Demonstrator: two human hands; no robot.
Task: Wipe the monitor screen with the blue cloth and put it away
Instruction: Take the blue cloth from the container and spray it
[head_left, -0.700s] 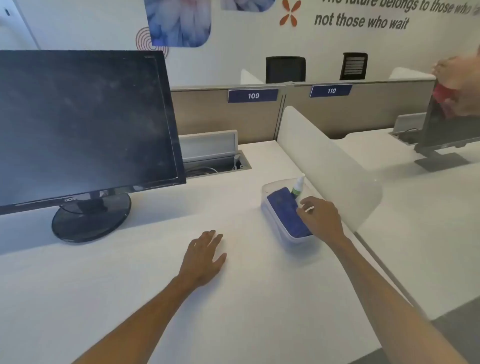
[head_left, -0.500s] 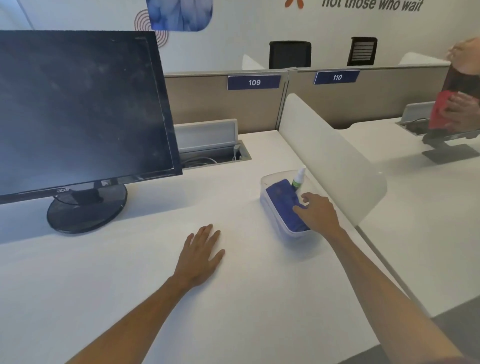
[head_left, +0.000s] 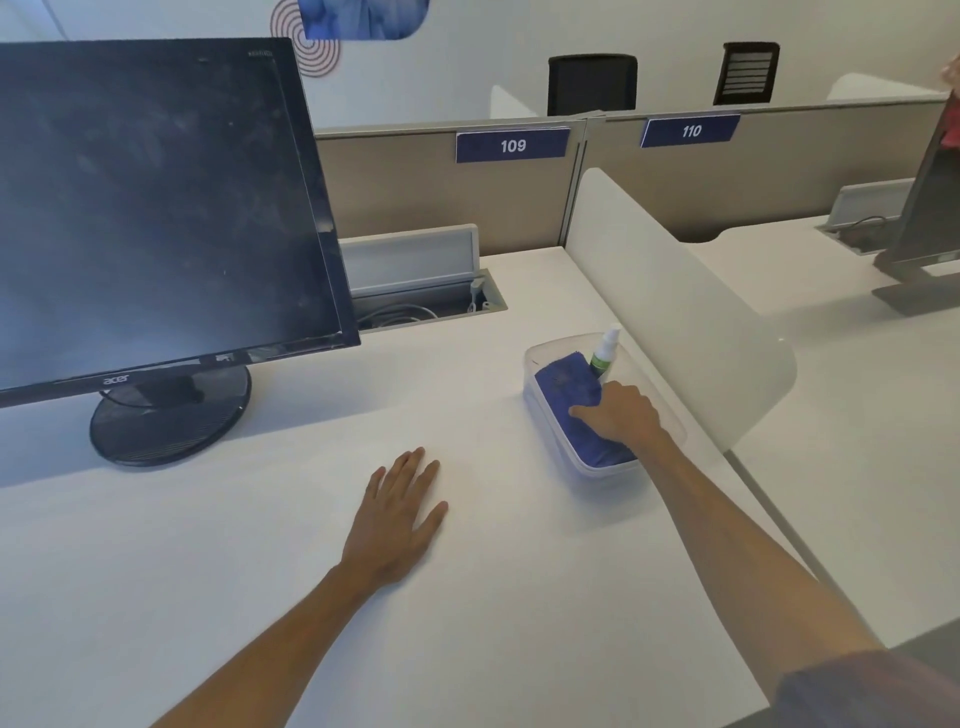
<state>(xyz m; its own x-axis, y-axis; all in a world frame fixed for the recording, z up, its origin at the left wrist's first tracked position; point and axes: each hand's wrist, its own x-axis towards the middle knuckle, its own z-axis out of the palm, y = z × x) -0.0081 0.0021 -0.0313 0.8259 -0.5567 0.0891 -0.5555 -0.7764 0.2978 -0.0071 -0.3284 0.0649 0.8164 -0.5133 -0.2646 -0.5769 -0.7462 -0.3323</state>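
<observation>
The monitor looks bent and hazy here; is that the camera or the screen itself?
Head view: the wide lens bows the monitor edges and the partition lines; soft overhead light raises a pale sheen and shows smudges on the dark screen. Shadows under the left hand and the clear box are faint. Everything is sharp, nothing motion-blurred.

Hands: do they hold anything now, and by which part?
Right hand grips the blue cloth near its middle, inside the container. Left hand holds nothing.

Two monitors (head_left: 156, 208), one cloth (head_left: 566, 384), one bottle (head_left: 605, 353)
</observation>
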